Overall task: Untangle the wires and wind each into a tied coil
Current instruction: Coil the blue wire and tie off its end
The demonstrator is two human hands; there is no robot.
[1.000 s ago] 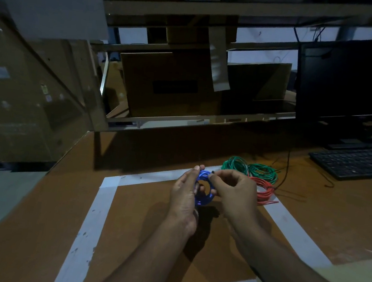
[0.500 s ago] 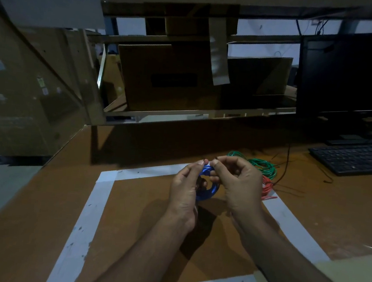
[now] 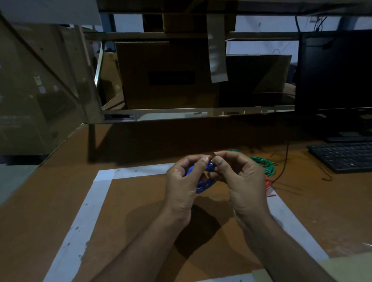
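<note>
Forearms reach in from the near edge over the brown counter (image 3: 33, 228), inside a square marked out in white tape (image 3: 96, 200). We see the left hand (image 3: 182, 184) curled round a blue wire coil (image 3: 204, 182), held up off the counter between both hands, while the right hand (image 3: 242, 183) pinches the coil's top with thumb and forefinger; the fingers (image 3: 201, 163) of both hands meet there, tips almost touching. Just beyond the right hand, a green wire coil (image 3: 266, 165) and a red wire coil (image 3: 269, 184) lie on the counter. Farther right sits a black keyboard (image 3: 355, 154), with a dark monitor (image 3: 350, 73) behind it and cardboard boxes (image 3: 164, 74) at the back.
</note>
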